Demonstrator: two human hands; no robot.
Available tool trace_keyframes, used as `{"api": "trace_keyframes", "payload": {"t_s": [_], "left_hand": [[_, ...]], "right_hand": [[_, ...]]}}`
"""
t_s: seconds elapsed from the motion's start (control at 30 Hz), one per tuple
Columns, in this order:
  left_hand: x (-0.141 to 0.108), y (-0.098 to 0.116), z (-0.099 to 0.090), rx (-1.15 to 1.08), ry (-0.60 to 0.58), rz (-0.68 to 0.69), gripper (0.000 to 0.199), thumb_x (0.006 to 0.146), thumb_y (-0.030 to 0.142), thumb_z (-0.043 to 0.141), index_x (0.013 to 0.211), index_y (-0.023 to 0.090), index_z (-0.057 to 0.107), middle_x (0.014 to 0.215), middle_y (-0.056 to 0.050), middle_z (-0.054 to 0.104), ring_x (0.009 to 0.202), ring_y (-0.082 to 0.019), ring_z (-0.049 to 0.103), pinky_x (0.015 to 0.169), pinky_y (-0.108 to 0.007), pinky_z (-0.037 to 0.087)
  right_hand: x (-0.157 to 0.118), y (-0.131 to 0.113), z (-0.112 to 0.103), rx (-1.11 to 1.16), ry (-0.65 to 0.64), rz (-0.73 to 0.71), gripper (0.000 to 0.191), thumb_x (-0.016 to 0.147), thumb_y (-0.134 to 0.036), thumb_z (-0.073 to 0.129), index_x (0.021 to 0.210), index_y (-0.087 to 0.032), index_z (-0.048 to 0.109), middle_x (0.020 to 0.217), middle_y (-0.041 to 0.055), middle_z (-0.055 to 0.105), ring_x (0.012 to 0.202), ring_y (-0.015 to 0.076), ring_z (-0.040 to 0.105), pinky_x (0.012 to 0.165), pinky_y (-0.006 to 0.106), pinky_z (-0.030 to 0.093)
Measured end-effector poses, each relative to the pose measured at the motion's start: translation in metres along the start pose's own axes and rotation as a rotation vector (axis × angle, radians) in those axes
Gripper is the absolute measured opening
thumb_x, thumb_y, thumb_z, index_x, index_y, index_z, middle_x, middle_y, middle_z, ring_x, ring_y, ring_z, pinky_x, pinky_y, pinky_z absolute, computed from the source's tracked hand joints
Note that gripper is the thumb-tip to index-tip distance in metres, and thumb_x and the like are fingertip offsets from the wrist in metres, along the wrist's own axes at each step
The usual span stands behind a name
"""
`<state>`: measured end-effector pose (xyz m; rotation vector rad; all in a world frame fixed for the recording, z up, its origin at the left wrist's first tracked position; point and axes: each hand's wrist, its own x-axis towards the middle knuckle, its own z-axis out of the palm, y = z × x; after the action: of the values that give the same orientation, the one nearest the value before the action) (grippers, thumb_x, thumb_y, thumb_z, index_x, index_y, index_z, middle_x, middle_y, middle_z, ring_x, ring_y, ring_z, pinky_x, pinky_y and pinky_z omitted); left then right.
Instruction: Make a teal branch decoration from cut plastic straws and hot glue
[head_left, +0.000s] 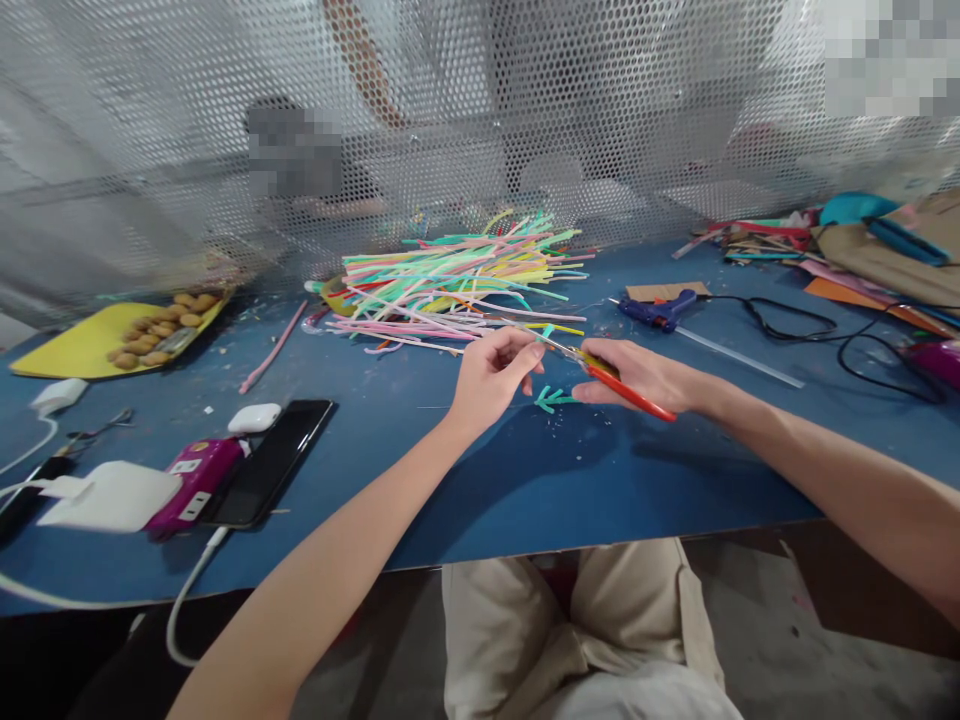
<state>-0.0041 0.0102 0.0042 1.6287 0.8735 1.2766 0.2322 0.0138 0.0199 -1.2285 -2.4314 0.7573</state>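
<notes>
My left hand (499, 372) is pinched closed at the middle of the table, beside a short teal pipe cleaner piece (548, 331) that seems to come from its fingertips. In my right hand (630, 370) is a pair of pliers (634, 392) with red and yellow handles. Their metal jaws point left and meet the teal piece near my left fingers. Below, between the hands, a teal pipe cleaner shape (553, 400) with several short branches lies on the blue tabletop, with small scraps around it.
Behind my hands lies a pile of coloured pipe cleaners (465, 270). To the right are a blue glue gun (660, 310) and its cord. At left are a phone (274, 465), a purple power strip (191, 485) and a yellow tray (67, 340). A perforated metal screen (450, 130) stands behind.
</notes>
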Motion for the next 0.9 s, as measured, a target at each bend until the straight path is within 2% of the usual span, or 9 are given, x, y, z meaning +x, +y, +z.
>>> {"api": "trace_keyframes", "payload": {"t_s": [0.27, 0.43, 0.57, 0.63, 0.73, 0.83, 0.9], "left_hand": [[0.0, -0.002, 0.001, -0.109, -0.015, -0.05, 0.023, 0.084, 0.04, 0.077, 0.086, 0.018, 0.071, 0.068, 0.001, 0.067, 0.049, -0.007, 0.055, 0.048, -0.022, 0.053], [0.0, -0.003, 0.005, -0.178, -0.009, -0.077, 0.025, 0.081, 0.041, 0.078, 0.084, 0.018, 0.069, 0.065, 0.002, 0.066, 0.049, -0.007, 0.054, 0.048, -0.021, 0.053], [0.0, -0.003, 0.008, -0.199, -0.013, -0.079, 0.029, 0.083, 0.045, 0.078, 0.089, 0.018, 0.071, 0.076, -0.001, 0.073, 0.052, -0.006, 0.053, 0.051, -0.022, 0.056], [0.001, -0.003, 0.008, -0.205, 0.006, -0.112, 0.034, 0.085, 0.048, 0.076, 0.099, 0.018, 0.072, 0.091, -0.005, 0.077, 0.056, -0.007, 0.056, 0.053, -0.022, 0.057], [0.003, -0.005, 0.006, -0.229, 0.028, -0.173, 0.039, 0.086, 0.049, 0.074, 0.109, 0.018, 0.071, 0.106, -0.009, 0.078, 0.065, -0.009, 0.062, 0.055, -0.022, 0.057], [0.006, -0.008, 0.001, -0.183, 0.023, -0.189, 0.036, 0.086, 0.048, 0.074, 0.106, 0.017, 0.073, 0.106, -0.009, 0.079, 0.068, -0.01, 0.062, 0.056, -0.021, 0.056], [0.008, -0.011, -0.002, -0.122, 0.016, -0.181, 0.034, 0.086, 0.048, 0.075, 0.101, 0.016, 0.074, 0.102, -0.01, 0.079, 0.067, -0.01, 0.061, 0.055, -0.02, 0.053]], "right_hand": [[-0.006, -0.004, 0.005, 0.034, 0.021, -0.011, 0.05, 0.088, -0.067, 0.061, 0.077, -0.023, 0.041, 0.069, -0.0038, 0.045, 0.062, 0.0133, 0.037, 0.059, 0.03, 0.031], [-0.004, -0.006, 0.012, 0.126, 0.111, -0.019, 0.054, 0.088, -0.07, 0.058, 0.07, -0.022, 0.042, 0.064, -0.0049, 0.035, 0.061, 0.0118, 0.03, 0.056, 0.029, 0.024], [0.002, -0.002, 0.007, 0.121, 0.178, -0.041, 0.053, 0.083, -0.069, 0.066, 0.073, -0.021, 0.046, 0.065, -0.0044, 0.039, 0.061, 0.0121, 0.032, 0.056, 0.029, 0.026], [0.006, 0.006, 0.0, 0.095, 0.24, 0.009, 0.052, 0.082, -0.071, 0.066, 0.077, -0.021, 0.049, 0.067, -0.0033, 0.044, 0.062, 0.013, 0.036, 0.057, 0.029, 0.029], [0.012, 0.028, -0.011, 0.003, 0.362, 0.195, 0.053, 0.084, -0.074, 0.062, 0.079, -0.022, 0.054, 0.069, -0.0004, 0.053, 0.062, 0.0153, 0.044, 0.059, 0.031, 0.032], [0.018, 0.055, -0.02, -0.237, 0.482, 0.349, 0.057, 0.077, -0.078, 0.065, 0.079, -0.023, 0.053, 0.076, 0.0051, 0.06, 0.064, 0.0175, 0.046, 0.06, 0.032, 0.031], [0.02, 0.069, -0.023, -0.304, 0.48, 0.387, 0.057, 0.076, -0.079, 0.065, 0.077, -0.023, 0.053, 0.076, 0.0068, 0.062, 0.063, 0.0177, 0.045, 0.06, 0.032, 0.031]]}}
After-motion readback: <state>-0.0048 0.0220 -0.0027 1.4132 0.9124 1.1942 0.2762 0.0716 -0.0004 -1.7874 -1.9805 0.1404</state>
